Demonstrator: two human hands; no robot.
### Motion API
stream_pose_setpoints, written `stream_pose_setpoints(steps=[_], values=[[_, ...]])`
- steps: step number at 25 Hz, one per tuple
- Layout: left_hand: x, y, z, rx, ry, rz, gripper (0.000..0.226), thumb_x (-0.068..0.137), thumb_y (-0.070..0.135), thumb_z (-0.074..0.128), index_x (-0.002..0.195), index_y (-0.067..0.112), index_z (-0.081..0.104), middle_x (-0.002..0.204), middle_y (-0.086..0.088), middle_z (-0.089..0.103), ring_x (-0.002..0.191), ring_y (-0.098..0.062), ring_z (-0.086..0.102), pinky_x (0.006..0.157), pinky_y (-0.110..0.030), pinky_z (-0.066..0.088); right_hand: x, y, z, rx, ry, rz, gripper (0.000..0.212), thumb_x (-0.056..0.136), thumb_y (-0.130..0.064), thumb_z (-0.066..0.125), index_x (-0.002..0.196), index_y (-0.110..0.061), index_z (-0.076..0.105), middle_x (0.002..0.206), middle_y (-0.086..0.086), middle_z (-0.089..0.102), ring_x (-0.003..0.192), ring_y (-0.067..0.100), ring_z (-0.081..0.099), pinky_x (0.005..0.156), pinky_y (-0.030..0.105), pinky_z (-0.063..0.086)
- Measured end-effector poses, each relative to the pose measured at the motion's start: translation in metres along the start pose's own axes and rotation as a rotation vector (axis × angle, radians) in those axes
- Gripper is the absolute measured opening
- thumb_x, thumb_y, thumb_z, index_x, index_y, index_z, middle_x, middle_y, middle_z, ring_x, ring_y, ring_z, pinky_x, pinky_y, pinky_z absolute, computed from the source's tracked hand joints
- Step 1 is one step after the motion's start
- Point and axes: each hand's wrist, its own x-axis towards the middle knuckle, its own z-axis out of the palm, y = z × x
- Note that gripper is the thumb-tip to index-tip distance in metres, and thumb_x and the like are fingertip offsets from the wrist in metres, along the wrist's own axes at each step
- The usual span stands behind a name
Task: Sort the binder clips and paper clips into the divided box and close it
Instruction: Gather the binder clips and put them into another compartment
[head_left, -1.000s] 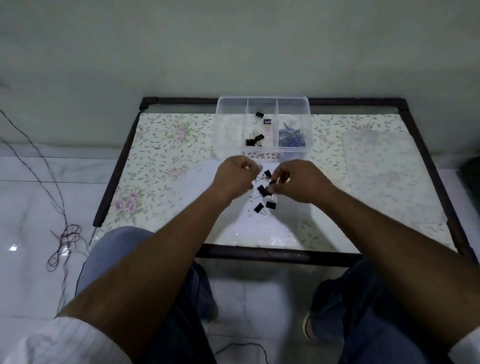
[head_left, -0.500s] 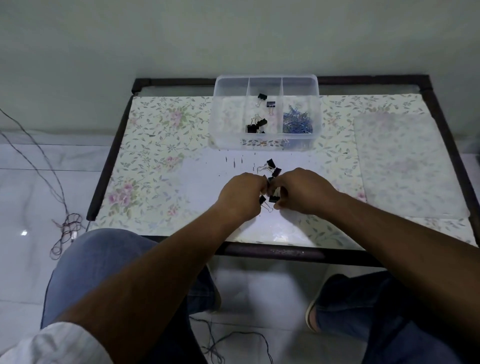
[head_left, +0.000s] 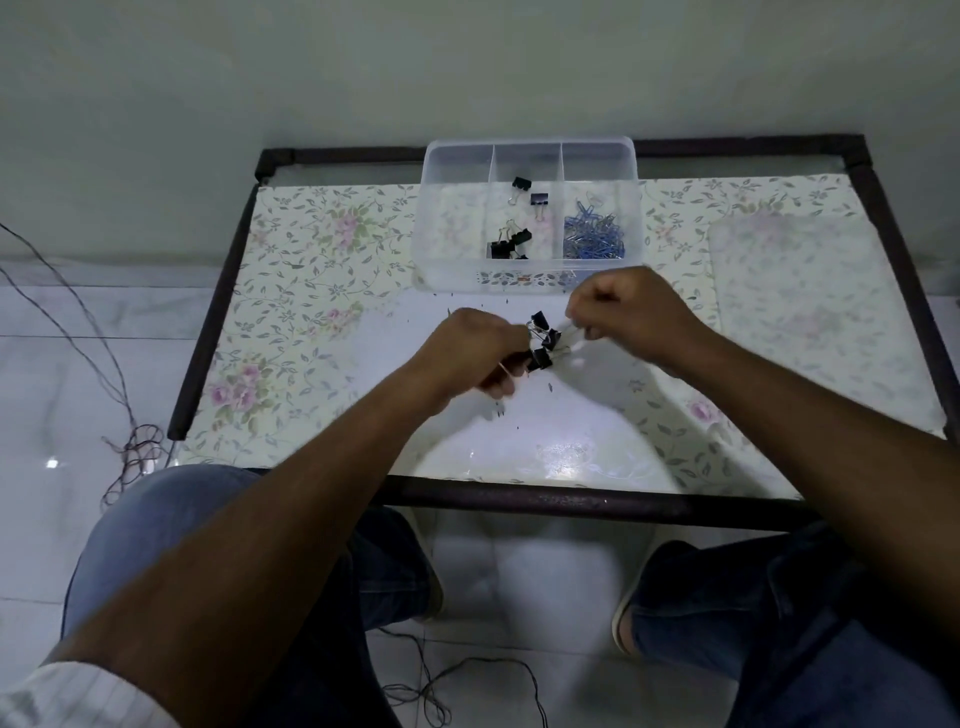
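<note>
Change: since half a second ago your right hand (head_left: 631, 317) has lifted toward the divided box (head_left: 530, 156), while your left hand (head_left: 475, 348) stays low over the desk (head_left: 311, 291); the cluster of black binder clips (head_left: 543, 340) now hangs between them.
Left hand: your fingers are curled, and seem to pinch the wire handles at the near end of the cluster.
Right hand: your fingers are curled tight and pinch something thin at the far end of the cluster; blur hides what exactly.
Binder clips: the cluster sits just in front of the box, toward you, held above the desk.
Box: open, at the far edge of the desk; its middle compartment holds four or so sorted binder clips (head_left: 511, 244), its right compartment holds blue paper clips (head_left: 595, 236), and its left compartment (head_left: 457, 208) shows only the floral desk cover through the clear plastic.
Lid: a clear sheet-like piece (head_left: 800, 312) lies flat on the desk to the right of the box.
Floor: loose wires (head_left: 130, 452) trail left of the desk, well apart from the box.
</note>
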Motion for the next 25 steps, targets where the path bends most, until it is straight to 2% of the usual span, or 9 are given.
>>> stream_pose_setpoints(steps=[3, 5, 7, 10, 13, 15, 17, 21, 25], values=[[-0.001, 0.006, -0.002, -0.368, -0.009, -0.001, 0.019, 0.086, 0.017, 0.048, 0.08, 0.004, 0.062, 0.072, -0.014, 0.062, 0.059, -0.027, 0.058, 0.051, -0.028, 0.045, 0.007, -0.003, -0.005, 0.768, 0.015, 0.292, 0.026, 0.091, -0.004, 0.042, 0.076, -0.005, 0.062, 0.073, 0.009, 0.061, 0.067, 0.024, 0.06, 0.064, 0.034, 0.06], [-0.002, 0.006, -0.001, -0.497, -0.037, 0.032, 0.021, 0.087, 0.008, 0.038, 0.082, 0.007, 0.059, 0.071, -0.012, 0.058, 0.058, -0.026, 0.053, 0.049, -0.026, 0.041, 0.008, -0.003, -0.005, 0.911, -0.053, 0.394, 0.026, 0.09, -0.011, 0.037, 0.074, -0.01, 0.058, 0.07, 0.006, 0.051, 0.062, 0.021, 0.052, 0.057, 0.029, 0.051], [-0.002, 0.007, 0.0, -0.641, -0.095, 0.03, 0.024, 0.085, 0.004, 0.032, 0.082, 0.009, 0.056, 0.074, -0.01, 0.056, 0.059, -0.025, 0.052, 0.049, -0.026, 0.038, 0.01, 0.001, 0.001, 0.772, -0.081, 0.426, 0.026, 0.095, -0.021, 0.046, 0.075, -0.012, 0.059, 0.065, 0.001, 0.043, 0.058, 0.018, 0.044, 0.054, 0.026, 0.04], [-0.001, 0.013, 0.001, -0.791, -0.156, -0.004, 0.018, 0.091, 0.018, 0.041, 0.073, 0.016, 0.045, 0.072, -0.006, 0.05, 0.058, -0.022, 0.048, 0.049, -0.027, 0.031, 0.013, 0.012, 0.013, 0.173, 0.032, 0.252, 0.023, 0.096, -0.032, 0.07, 0.081, -0.014, 0.071, 0.058, -0.006, 0.046, 0.049, 0.009, 0.041, 0.05, 0.02, 0.033], [0.007, 0.005, 0.003, -0.418, 0.047, -0.074, 0.049, 0.106, 0.045, 0.05, 0.065, 0.018, 0.045, 0.064, -0.001, 0.049, 0.054, -0.018, 0.047, 0.05, -0.025, 0.031, 0.016, 0.018, 0.023, -0.395, 0.095, 0.001, 0.022, 0.084, -0.044, 0.083, 0.093, -0.026, 0.077, 0.072, -0.016, 0.058, 0.06, -0.003, 0.052, 0.056, 0.014, 0.035], [0.013, -0.013, 0.008, 0.178, 0.22, 0.026, 0.043, 0.108, 0.041, 0.048, 0.076, 0.016, 0.062, 0.075, -0.002, 0.063, 0.067, -0.022, 0.06, 0.062, -0.029, 0.04, 0.018, 0.018, 0.029, -0.517, 0.043, 0.022, 0.038, 0.076, -0.049, 0.089, 0.106, -0.028, 0.078, 0.087, -0.013, 0.058, 0.075, 0.003, 0.055, 0.064, 0.023, 0.038], [0.015, -0.031, 0.016, 0.588, 0.29, 0.156, 0.021, 0.105, 0.034, 0.053, 0.106, 0.019, 0.068, 0.094, -0.004, 0.071, 0.089, -0.026, 0.067, 0.07, -0.031, 0.042, 0.021, 0.016, 0.033, -0.601, 0.014, 0.047, 0.045, 0.073, -0.048, 0.092, 0.11, -0.027, 0.078, 0.09, -0.011, 0.059, 0.082, 0.011, 0.056, 0.068, 0.026, 0.038], [0.019, -0.042, 0.025, 0.757, 0.306, 0.252, 0.053, 0.092, 0.047, 0.07, 0.14, 0.028, 0.059, 0.126, -0.004, 0.07, 0.115, -0.026, 0.066, 0.084, -0.033, 0.048, 0.022, 0.02, 0.035, -0.498, -0.012, 0.087, 0.034, 0.069, -0.038, 0.096, 0.093, -0.024, 0.078, 0.079, -0.012, 0.06, 0.07, 0.011, 0.056, 0.057, 0.028, 0.037], [0.021, -0.043, 0.032, 0.847, 0.316, 0.275, 0.045, 0.09, 0.046, 0.074, 0.13, 0.03, 0.066, 0.119, -0.002, 0.069, 0.109, -0.025, 0.066, 0.078, -0.03, 0.044, 0.019, 0.023, 0.035, -0.397, -0.059, 0.058, 0.025, 0.073, -0.028, 0.093, 0.075, -0.024, 0.068, 0.077, -0.011, 0.067, 0.069, 0.012, 0.061, 0.059, 0.026, 0.042]])
